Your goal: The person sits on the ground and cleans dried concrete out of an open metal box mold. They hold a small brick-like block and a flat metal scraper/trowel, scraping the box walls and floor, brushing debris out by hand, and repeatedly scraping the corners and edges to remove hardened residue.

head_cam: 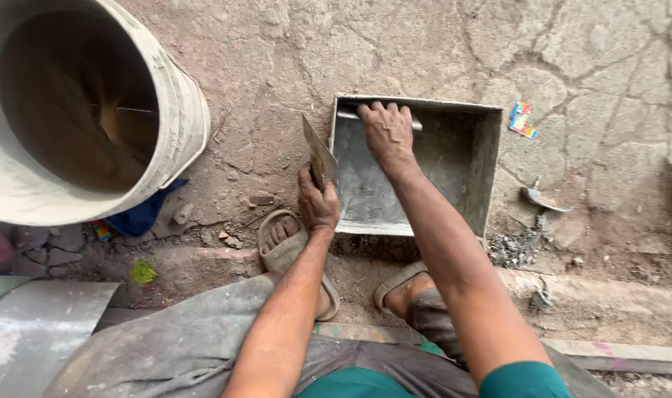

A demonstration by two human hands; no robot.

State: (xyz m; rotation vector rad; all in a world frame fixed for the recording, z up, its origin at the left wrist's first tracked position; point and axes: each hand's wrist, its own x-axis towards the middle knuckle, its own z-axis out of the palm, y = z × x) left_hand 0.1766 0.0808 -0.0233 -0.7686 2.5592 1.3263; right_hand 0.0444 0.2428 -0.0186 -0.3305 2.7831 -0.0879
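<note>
Hands at a metal tray on cracked ground

Left hand (317, 200) grips a trowel (320, 156) beside the tray (491, 169); right hand (386, 133) clasps its far-edge bar (348, 116).

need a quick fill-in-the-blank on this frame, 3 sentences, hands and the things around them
1. The left hand holds a flat metal ____ beside the square box.
2. The right hand grips the bar across the far end of the square metal ____.
3. The large bucket lies on its ____, mouth toward the camera.

Missing words: trowel; box; side

Large plastic bucket (93, 110) upper left, blue cloth (141, 215) beneath; colourful wrapper (522, 120) on cracked ground (586, 66); scoop (544, 199) right.
</note>
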